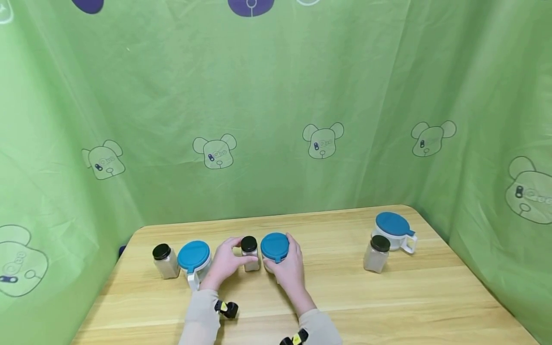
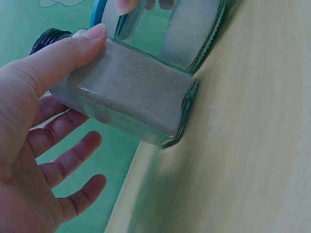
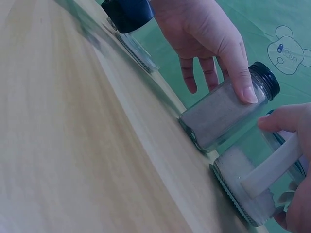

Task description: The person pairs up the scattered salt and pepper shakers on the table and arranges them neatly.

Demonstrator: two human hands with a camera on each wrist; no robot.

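Note:
In the head view, my left hand (image 1: pixel 226 262) holds a square glass spice jar (image 1: pixel 251 261) with a black screw lid between thumb and fingers. Pale grey powder fills most of that jar (image 2: pixel 131 90) in the left wrist view, where the thumb lies across its upper side and the lower fingers spread apart. Just to the right, my right hand (image 1: pixel 291 268) grips a round glass seasoning pot (image 1: pixel 275 247) with a blue lid. The pot's white handle (image 3: pixel 272 167) and white contents show in the right wrist view. Both containers stand upright, close together.
At the left of the wooden table (image 1: pixel 388 306) stand another black-lidded jar (image 1: pixel 166 263) and a blue-lidded pot (image 1: pixel 194 256), beside my left wrist. A third jar (image 1: pixel 376 255) stands before another pot (image 1: pixel 393 231) at the right. Green curtain (image 1: pixel 267 86) surrounds the table's back and sides.

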